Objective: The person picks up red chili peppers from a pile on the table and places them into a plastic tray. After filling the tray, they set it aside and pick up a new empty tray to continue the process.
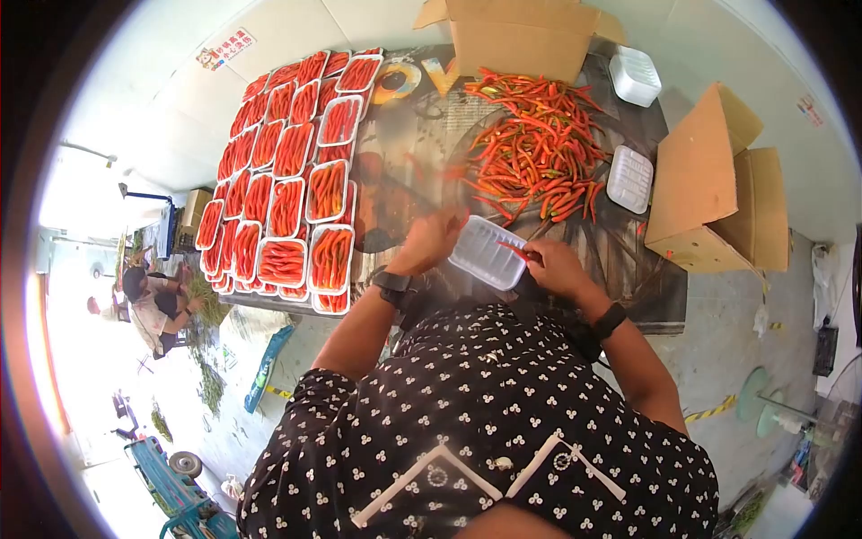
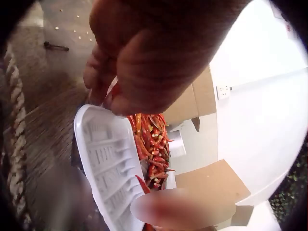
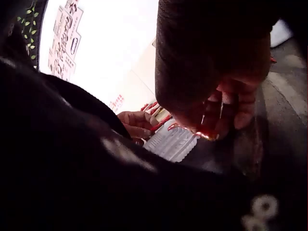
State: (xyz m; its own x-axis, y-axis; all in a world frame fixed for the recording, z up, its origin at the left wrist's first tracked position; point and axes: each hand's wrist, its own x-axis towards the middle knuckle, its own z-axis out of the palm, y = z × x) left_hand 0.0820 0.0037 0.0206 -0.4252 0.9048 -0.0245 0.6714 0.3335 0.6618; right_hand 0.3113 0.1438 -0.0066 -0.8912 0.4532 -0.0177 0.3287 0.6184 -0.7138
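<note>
An unfilled white foam tray (image 1: 485,255) with a ribbed bottom lies at the table's near edge, between the two hands. At its right end, my right hand (image 1: 558,269) pinches a red chili pepper (image 1: 514,249) whose tip points over the tray. My left hand (image 1: 433,242) is at the tray's left end. In the left wrist view its thumb and fingers pinch a red chili pepper (image 2: 113,90), mostly hidden by the hand, just above the tray's rim. The right wrist view is dark, with the right hand's fingers (image 3: 243,115) curled.
Loose red chili peppers (image 1: 539,144) form a heap beyond the tray. Stacked trays filled with chilies (image 1: 287,211) cover the table's left side. White trays (image 1: 630,180) and cardboard boxes (image 1: 696,198) stand right. Another person (image 1: 154,305) sits in the left background.
</note>
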